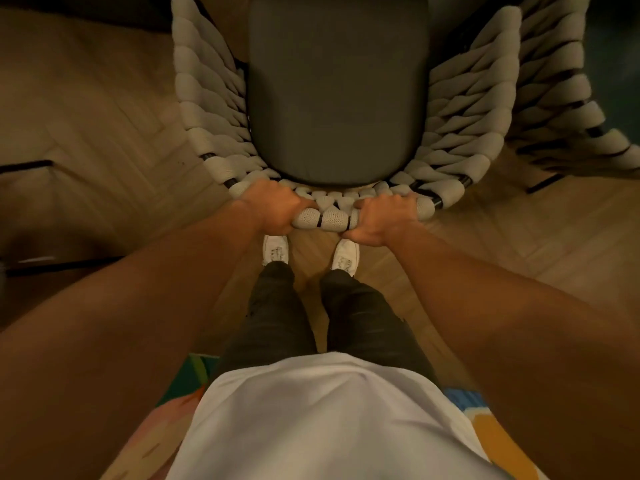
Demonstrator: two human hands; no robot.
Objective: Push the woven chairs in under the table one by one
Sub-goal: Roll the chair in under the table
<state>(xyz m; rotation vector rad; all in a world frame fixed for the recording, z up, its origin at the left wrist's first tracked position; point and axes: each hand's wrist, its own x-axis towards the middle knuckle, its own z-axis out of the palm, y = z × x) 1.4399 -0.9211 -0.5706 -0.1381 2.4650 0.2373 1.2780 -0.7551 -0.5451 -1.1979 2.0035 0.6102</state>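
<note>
My left hand (273,211) and right hand (382,218) both clench top rail of cream rope-woven chair with grey seat cushion (337,91), directly ahead on herringbone wood floor (104,133). Second woven chair (561,81) just beside, right.

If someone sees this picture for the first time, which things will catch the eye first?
First, the left hand and right hand gripping the top rail of the woven chair at the centre. Then its dark grey seat cushion above them, and a second woven chair at the upper right.
</note>
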